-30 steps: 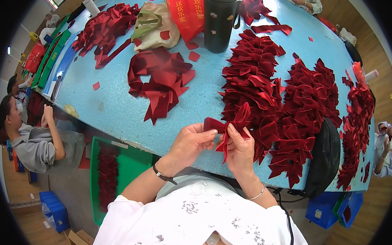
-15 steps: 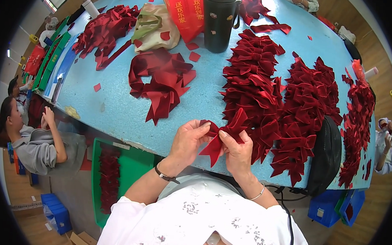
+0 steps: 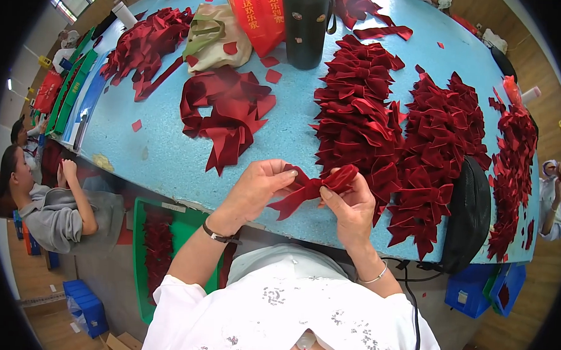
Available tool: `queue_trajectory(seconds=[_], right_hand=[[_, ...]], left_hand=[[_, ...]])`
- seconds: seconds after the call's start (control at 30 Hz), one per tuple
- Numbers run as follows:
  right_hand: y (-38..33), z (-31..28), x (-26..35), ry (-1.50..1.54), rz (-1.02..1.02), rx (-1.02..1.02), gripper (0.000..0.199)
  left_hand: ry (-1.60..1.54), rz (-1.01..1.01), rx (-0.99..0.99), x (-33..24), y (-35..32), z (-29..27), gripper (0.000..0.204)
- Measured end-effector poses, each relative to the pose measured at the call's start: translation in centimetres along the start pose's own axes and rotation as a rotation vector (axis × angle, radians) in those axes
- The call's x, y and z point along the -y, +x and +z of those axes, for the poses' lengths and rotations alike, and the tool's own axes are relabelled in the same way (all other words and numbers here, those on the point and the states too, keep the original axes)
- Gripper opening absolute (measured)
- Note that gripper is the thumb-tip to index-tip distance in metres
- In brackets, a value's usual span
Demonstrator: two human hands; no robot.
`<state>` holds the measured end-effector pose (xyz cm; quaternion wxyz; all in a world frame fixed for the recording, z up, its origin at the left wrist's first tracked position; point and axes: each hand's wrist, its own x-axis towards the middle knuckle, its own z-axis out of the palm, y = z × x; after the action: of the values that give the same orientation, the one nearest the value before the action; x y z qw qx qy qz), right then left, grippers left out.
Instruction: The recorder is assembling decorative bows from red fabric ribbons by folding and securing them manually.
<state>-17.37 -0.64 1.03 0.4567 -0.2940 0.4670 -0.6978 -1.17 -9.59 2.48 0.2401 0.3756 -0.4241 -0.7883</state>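
At the left edge of the frame, a person in a grey long top (image 3: 59,215) is facing right with both forearms raised. At the lower left, a green plastic tray (image 3: 191,224) is holding a row of dark red bows (image 3: 156,248). In the upper left, a tangled heap of dark red velvet ribbon (image 3: 145,50) is lying on the light-blue speckled surface (image 3: 292,113), and to its right a cream cloth bag with green handles (image 3: 217,38) is sitting. Below that bag, a loose coil of wide red ribbon (image 3: 233,113) is spreading out. At the centre, the left hand (image 3: 255,186) is pinching one side of a dark red velvet bow (image 3: 305,192) between thumb and fingers, while the right hand (image 3: 353,209) is gripping its middle and right loop; the bow is hanging in the air between them, above the near edge. At the top centre, a red printed bag (image 3: 256,17) and a dark cylindrical bottle (image 3: 304,32) are standing side by side. Right of centre, a thick row of overlapping red velvet bows (image 3: 358,109) is running downward, and a second bow pile (image 3: 428,156) is lying beside it. Next, a black soft pouch (image 3: 467,221) is resting at the near edge, and at the far right a long heap of red pieces (image 3: 515,166) is stretching along the surface.
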Motion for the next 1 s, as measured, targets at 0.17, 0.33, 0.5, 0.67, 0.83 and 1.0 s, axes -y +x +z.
queue_trajectory(seconds=[0.17, 0.33, 0.5, 0.67, 0.83, 1.0], right_hand=[[-0.5, -0.9, -0.5, -0.219, -0.027, 0.102, 0.018], [-1.2, -0.3, -0.9, -0.221, -0.032, 0.169, 0.02], [-0.8, 0.8, -0.5, 0.032, 0.011, 0.055, 0.017], [-0.3, -0.6, 0.0, -0.14, -0.147, 0.039, 0.013], [-0.4, -1.6, -1.2, -0.156, 0.014, 0.09, 0.011], [-0.4, -1.1, -1.2, -0.024, 0.208, 0.029, 0.012]], left_hand=[[0.369, 0.059, 0.018, -1.9, 0.5, 0.0, 0.015], [0.853, 0.327, -0.127, -0.7, 1.3, 1.1, 0.015], [0.615, 0.468, -0.342, 2.2, 0.9, 1.6, 0.013], [0.365, 0.354, -0.351, 2.9, 0.3, 1.8, 0.015], [0.212, 0.332, -0.418, 3.2, -0.1, 2.8, 0.018], [0.131, 0.341, -0.449, 3.9, -0.4, 2.8, 0.015]])
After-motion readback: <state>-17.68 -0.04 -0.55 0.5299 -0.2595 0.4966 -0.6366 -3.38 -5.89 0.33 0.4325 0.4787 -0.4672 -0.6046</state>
